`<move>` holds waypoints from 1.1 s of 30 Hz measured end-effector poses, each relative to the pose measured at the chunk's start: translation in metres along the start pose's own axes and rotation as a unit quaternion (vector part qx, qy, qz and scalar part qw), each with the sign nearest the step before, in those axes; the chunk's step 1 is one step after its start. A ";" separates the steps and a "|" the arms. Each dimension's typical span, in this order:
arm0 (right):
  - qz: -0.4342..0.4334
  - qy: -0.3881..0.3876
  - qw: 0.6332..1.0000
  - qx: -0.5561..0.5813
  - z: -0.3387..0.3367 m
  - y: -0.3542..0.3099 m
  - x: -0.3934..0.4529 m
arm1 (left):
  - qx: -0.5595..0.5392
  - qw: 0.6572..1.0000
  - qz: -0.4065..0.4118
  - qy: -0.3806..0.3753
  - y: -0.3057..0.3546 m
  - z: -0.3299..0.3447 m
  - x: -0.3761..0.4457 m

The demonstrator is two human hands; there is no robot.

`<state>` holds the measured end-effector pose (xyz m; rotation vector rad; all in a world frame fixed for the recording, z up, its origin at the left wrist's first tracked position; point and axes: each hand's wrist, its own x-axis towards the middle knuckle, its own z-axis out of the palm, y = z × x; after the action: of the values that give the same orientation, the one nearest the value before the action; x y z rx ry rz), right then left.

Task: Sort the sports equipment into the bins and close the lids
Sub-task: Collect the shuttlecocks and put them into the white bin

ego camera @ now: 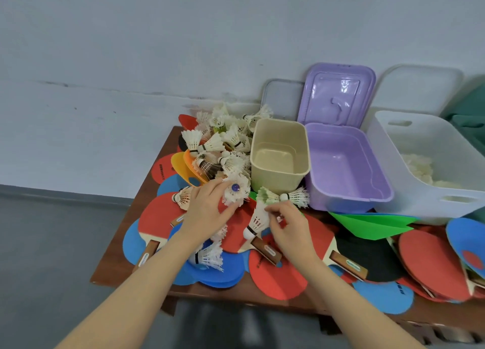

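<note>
A shuttlecock with a blue-tipped cork (235, 192) is held by the left hand (207, 209), whose fingers are curled under its feather skirt. A second shuttlecock (257, 221) is pinched at its feathers by the fingertips of the right hand (290, 226), with the cork end pointing down toward the paddles. Both hands are placed over the near middle of the wooden table (118, 243).

Behind them, a large pile of shuttlecocks (220, 144) is seen at the far left, lying on table tennis paddles (278, 278) which are spread across the whole table. Three bins are standing open to the right: a beige bin (279, 149), which appears empty, a purple bin (346, 170) with its lid raised, also empty, and a white bin (425, 160) in which something white and feathery is already lying, probably shuttlecocks.

Several risks can be judged from here. The feathers are fragile and can be crushed or bent if they are gripped too tightly. The white bin is well apart from the hands, so a loosely pinched shuttlecock may be dropped on the way or thrown into the wrong bin. The loose pile may also be disturbed by the forearms, and pieces near the table edge may be pushed to the floor.
</note>
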<state>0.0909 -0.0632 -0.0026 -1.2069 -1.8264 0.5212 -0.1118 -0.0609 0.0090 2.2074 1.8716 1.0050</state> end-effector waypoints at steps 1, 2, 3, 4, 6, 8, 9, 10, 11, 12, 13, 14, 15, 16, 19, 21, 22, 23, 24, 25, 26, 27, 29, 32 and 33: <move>0.004 0.012 1.000 0.000 -0.010 0.001 0.004 | -0.003 1.000 0.003 0.000 0.007 -0.001 0.007; 0.007 0.023 1.000 -0.001 -0.021 0.003 0.008 | -0.005 1.000 0.010 0.002 0.015 0.000 0.015; 0.008 0.037 0.999 -0.003 -0.033 0.006 0.012 | -0.006 1.000 0.019 0.006 0.023 0.002 0.022; 0.010 0.052 0.999 -0.007 -0.045 0.008 0.016 | -0.007 0.999 0.027 0.015 0.033 0.004 0.030; 0.016 0.083 0.996 -0.014 -0.071 0.016 0.023 | -0.015 0.998 0.044 0.034 0.055 0.011 0.045; 0.021 0.110 0.993 -0.020 -0.098 0.029 0.031 | -0.022 0.998 0.055 0.035 0.077 0.024 0.061; 0.019 0.120 0.992 -0.026 -0.112 0.037 0.035 | -0.025 0.997 0.060 0.031 0.090 0.032 0.069; 0.016 0.126 0.991 -0.034 -0.126 0.045 0.040 | -0.028 0.997 0.065 0.026 0.102 0.043 0.077; 0.014 0.130 0.991 -0.039 -0.140 0.054 0.044 | -0.035 0.997 0.069 0.021 0.115 0.054 0.086; 0.013 0.133 0.990 -0.047 -0.154 0.062 0.047 | -0.045 0.996 0.071 0.015 0.127 0.065 0.094; 0.010 0.136 0.989 -0.055 -0.168 0.071 0.051 | -0.054 0.996 0.075 0.011 0.142 0.076 0.103; 0.007 0.141 0.988 -0.063 -0.180 0.077 0.053 | -0.061 0.995 0.082 0.011 0.155 0.085 0.111; 0.003 0.150 0.986 -0.071 -0.193 0.085 0.056 | -0.066 0.993 0.094 0.013 0.169 0.094 0.119; 0.000 0.162 0.984 -0.081 -0.208 0.093 0.060 | -0.069 0.992 0.107 0.015 0.185 0.104 0.128; 0.000 0.192 0.976 -0.098 -0.255 0.123 0.075 | -0.087 0.987 0.131 0.012 0.234 0.134 0.158; 0.009 0.205 0.973 -0.105 -0.284 0.143 0.084 | -0.103 0.986 0.129 0.009 0.264 0.154 0.176; 0.017 0.211 0.972 -0.106 -0.297 0.151 0.088 | -0.107 0.986 0.127 0.006 0.277 0.164 0.183; 0.024 0.215 0.970 -0.107 -0.309 0.159 0.091 | -0.112 0.986 0.127 0.003 0.290 0.173 0.189; 0.030 0.217 0.969 -0.112 -0.319 0.166 0.093 | -0.118 0.985 0.124 -0.002 0.302 0.182 0.195; 0.036 0.217 0.968 -0.121 -0.328 0.174 0.095 | -0.125 0.985 0.115 -0.010 0.313 0.190 0.200; 0.043 0.212 0.967 -0.133 -0.335 0.182 0.097 | -0.128 0.986 0.105 -0.023 0.321 0.198 0.205; 0.052 0.203 0.967 -0.147 -0.342 0.191 0.099 | -0.119 0.987 0.097 -0.040 0.328 0.206 0.209; 0.075 0.163 0.967 -0.181 -0.351 0.211 0.101 | -0.063 0.990 0.092 -0.085 0.335 0.223 0.215; 0.117 0.081 0.967 -0.211 -0.354 0.235 0.102 | 0.029 0.984 0.092 -0.148 0.336 0.235 0.216; 0.122 0.062 0.968 -0.211 -0.353 0.239 0.102 | 0.050 0.981 0.094 -0.160 0.334 0.236 0.216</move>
<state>0.4956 0.0941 0.0594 -1.7255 -1.7409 0.1833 0.3045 0.1313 0.0683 2.4633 1.6319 0.5402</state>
